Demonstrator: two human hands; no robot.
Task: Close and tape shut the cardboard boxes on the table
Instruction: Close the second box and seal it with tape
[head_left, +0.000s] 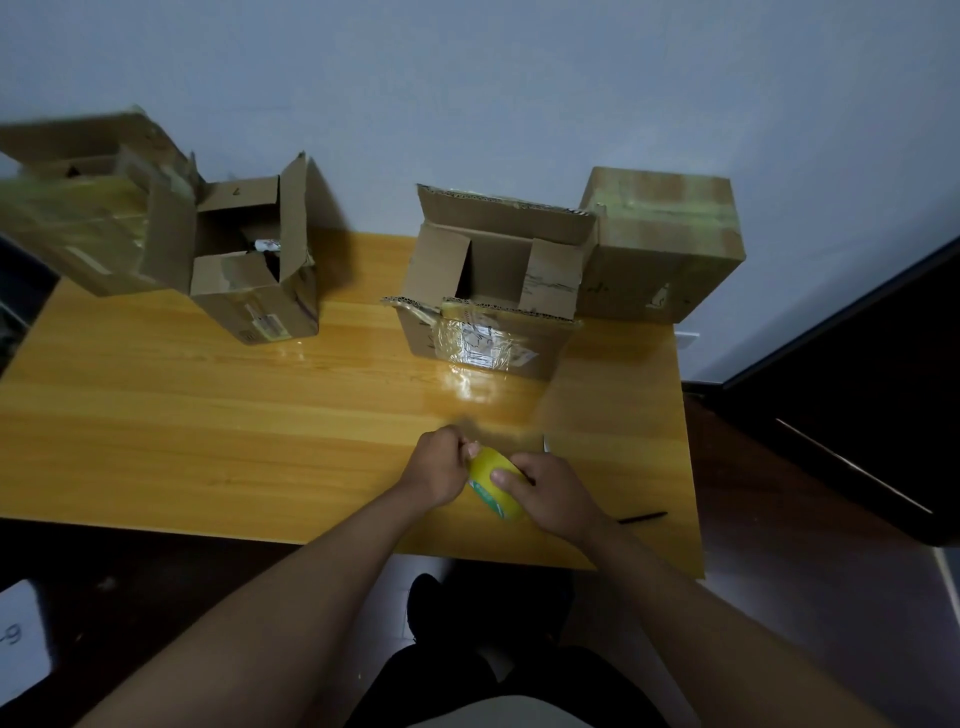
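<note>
A yellow tape roll (492, 480) is held between both hands above the table's near right part. My right hand (550, 493) grips the roll with its thumb on top. My left hand (441, 470) pinches at the roll's upper left edge, where the tape end seems to be. Behind them an open box (493, 291) stands with its flaps up. A taped, closed box (662, 244) sits to its right against the wall. Another open box (260, 249) stands at the back left, and a larger box (78, 208) with flaps up lies at the far left.
The wooden table (208, 415) has bare surface in its middle and left. A thin dark pen-like object (641, 517) lies near the right front edge. A dark cabinet (857, 389) stands to the right of the table. The wall is right behind the boxes.
</note>
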